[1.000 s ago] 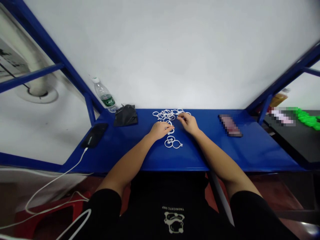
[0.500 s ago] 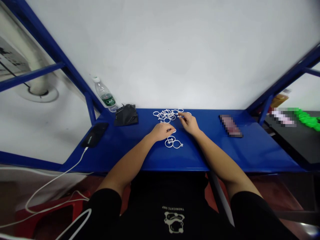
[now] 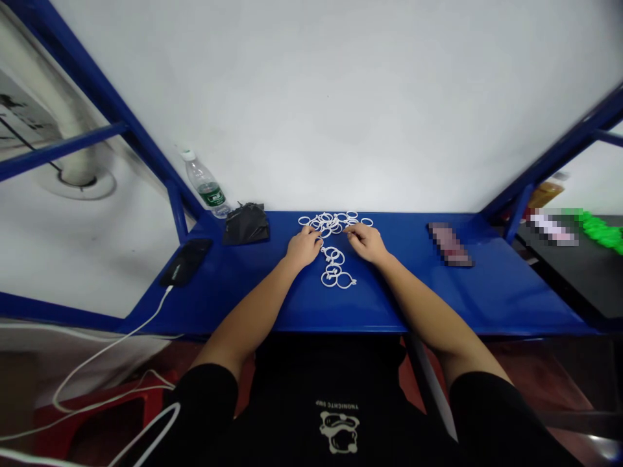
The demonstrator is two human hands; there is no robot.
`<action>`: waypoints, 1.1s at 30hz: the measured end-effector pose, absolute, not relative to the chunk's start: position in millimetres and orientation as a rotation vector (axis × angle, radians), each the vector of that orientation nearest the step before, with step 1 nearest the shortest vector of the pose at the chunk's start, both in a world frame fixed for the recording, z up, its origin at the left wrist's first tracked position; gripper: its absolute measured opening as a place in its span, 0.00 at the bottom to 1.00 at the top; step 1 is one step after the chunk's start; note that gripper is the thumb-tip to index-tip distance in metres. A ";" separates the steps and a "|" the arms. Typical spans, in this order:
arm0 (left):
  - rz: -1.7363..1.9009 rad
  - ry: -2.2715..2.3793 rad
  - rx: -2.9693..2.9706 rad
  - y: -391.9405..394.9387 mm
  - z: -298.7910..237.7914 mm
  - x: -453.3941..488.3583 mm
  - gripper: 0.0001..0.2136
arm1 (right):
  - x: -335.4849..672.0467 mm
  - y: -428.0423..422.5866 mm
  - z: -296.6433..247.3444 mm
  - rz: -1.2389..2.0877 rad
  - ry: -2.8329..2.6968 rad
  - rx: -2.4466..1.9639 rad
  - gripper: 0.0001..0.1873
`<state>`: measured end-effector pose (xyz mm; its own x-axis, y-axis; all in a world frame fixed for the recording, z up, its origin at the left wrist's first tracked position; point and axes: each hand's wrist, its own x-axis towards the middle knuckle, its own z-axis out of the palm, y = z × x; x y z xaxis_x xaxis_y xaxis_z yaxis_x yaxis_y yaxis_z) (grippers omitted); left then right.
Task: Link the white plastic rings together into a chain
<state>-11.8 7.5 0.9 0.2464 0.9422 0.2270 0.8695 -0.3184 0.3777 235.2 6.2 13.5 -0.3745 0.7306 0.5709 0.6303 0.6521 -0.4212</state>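
Observation:
Several white curtain rings (image 3: 327, 220) with small clips lie in an overlapping pile on the blue table (image 3: 272, 295). At the pile's near left edge, my left hand (image 3: 305, 248) touches the rings, its thumb and index finger apart. My right hand (image 3: 368, 242) is at the right side of the pile with curled fingers; the fingertips meet the rings while the thumb stays apart from them. Between my hands and closer to me, a smaller group of rings (image 3: 344, 280) overlaps loosely. Part of the main pile is hidden behind my fingers.
On the left are a clear bottle (image 3: 207, 185), a crumpled black plastic bag (image 3: 246, 224) and a black power bank (image 3: 185, 263) with a white cable (image 3: 121, 340). A blurred-out phone (image 3: 450, 244) lies to the right. Blue frame bars and a white wall enclose the table.
My left hand has moved up and left to the pile; rings that were under it now lie above the smaller group. The right hand has shifted slightly towards me.

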 end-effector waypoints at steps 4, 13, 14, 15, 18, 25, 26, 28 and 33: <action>0.585 1.707 2.353 9.3 -0.6 -11.9 0.15 | 234.8 6.6 13.0 0.162 -2.131 -1.027 0.14; 0.682 1.673 2.304 15.1 -8.2 -15.7 0.12 | 227.9 0.9 21.1 0.224 -2.315 -1.064 0.15; 0.706 1.658 2.309 16.3 -10.5 -16.4 0.12 | 226.4 -0.6 22.8 0.221 -2.359 -1.070 0.15; 0.737 1.641 2.312 17.5 -12.7 -17.2 0.11 | 225.0 -2.2 24.5 0.216 -2.403 -1.065 0.15; 0.828 1.595 2.299 21.3 -17.7 -19.1 0.10 | 221.8 -7.5 29.0 0.218 -2.473 -1.061 0.15; 1.054 1.491 2.204 25.5 -13.5 -18.5 0.04 | 225.2 -10.7 32.3 0.290 -2.497 -1.069 0.17; 1.090 1.492 2.188 25.2 -12.2 -18.0 0.05 | 227.0 -9.0 31.5 0.282 -2.475 -1.075 0.17; 1.139 1.507 2.141 23.9 -9.9 -16.9 0.05 | 231.3 -4.5 29.2 0.225 -2.400 -1.161 0.16; 1.195 1.486 1.958 20.4 -8.6 -14.3 0.05 | 242.5 8.9 20.8 0.052 -2.243 -1.525 0.17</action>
